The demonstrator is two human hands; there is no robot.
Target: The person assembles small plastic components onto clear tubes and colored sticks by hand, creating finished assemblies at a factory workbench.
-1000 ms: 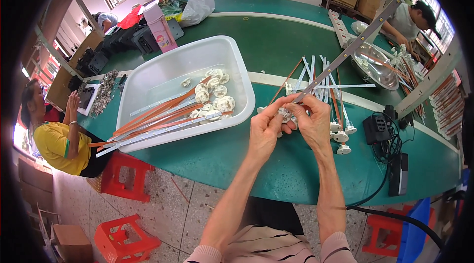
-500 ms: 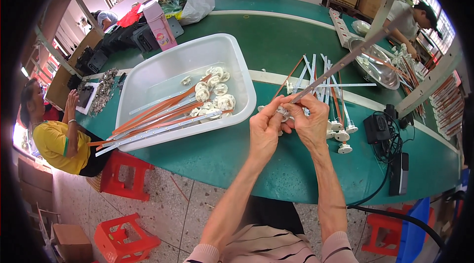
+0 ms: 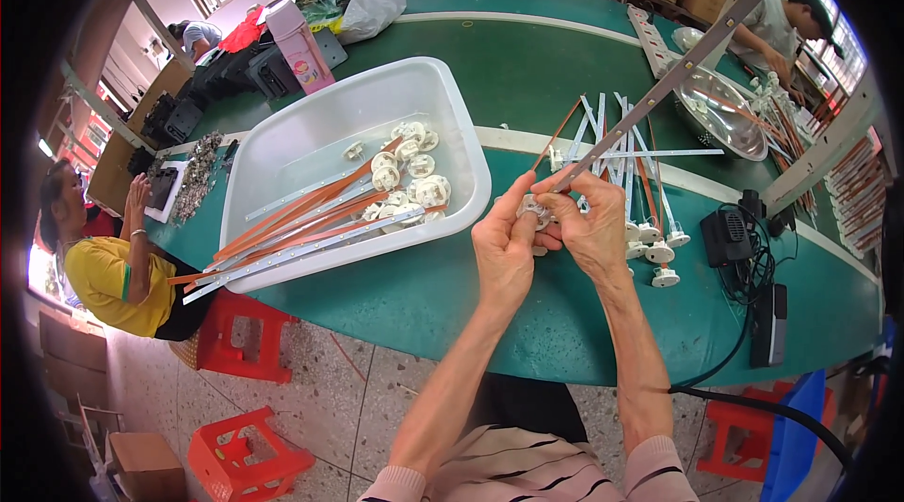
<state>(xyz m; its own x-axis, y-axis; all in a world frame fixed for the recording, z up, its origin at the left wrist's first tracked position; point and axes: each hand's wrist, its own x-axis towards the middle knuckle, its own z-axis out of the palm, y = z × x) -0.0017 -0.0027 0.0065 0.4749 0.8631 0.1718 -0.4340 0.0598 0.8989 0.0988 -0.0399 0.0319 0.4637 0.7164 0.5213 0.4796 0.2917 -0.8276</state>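
Note:
My left hand [image 3: 502, 252] is closed round a white plastic end cap [image 3: 535, 212], mostly hidden by fingers. My right hand [image 3: 595, 227] pinches the lower end of a long, narrow LED strip [image 3: 659, 92], right at the cap. From there the strip slants up to the far right, with small dots along its length. Both hands meet above the green table [image 3: 414, 299]. Just right of them lie several finished-looking strips with round white caps [image 3: 659, 252]. A white plastic tub [image 3: 292, 149] to the left holds more capped strips, some silver and some orange.
Black adapters and cables [image 3: 730, 238] lie at the right. A metal bowl [image 3: 739, 130] and more strips [image 3: 852, 191] sit farther right, where another person works. A person in a yellow top [image 3: 105, 276] sits at the left. Red stools [image 3: 247, 455] stand on the floor.
The strip's far end has swung up and slightly left, so it stands a little steeper. Both hands stay together at the cap, with only slight finger movement.

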